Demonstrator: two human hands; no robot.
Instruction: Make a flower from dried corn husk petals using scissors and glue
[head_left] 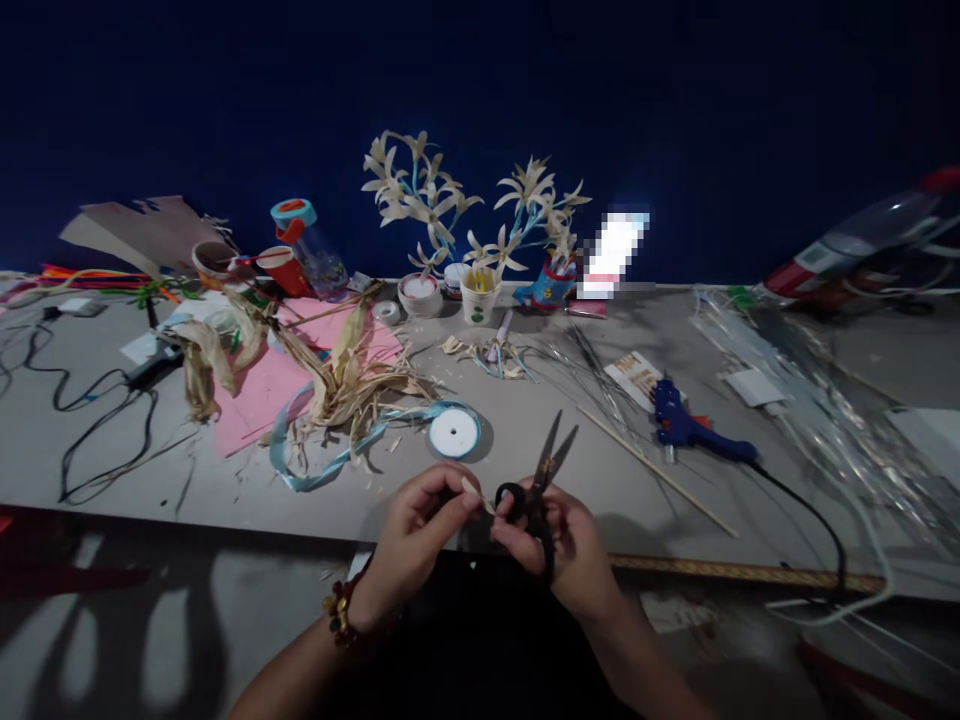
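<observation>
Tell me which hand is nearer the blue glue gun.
Right. The right hand, holding scissors, is left of the blue glue gun and closer to the camera; the left hand is farther left.

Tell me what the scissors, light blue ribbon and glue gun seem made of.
Scissors: likely steel blades, dull grey with a brownish patch near the pivot; black handles, probably plastic.
Light blue ribbon: perhaps satin or thin plastic; it shows a slight sheen and loose curves.
Glue gun: probably molded plastic, judging by its uniform blue body.
</observation>
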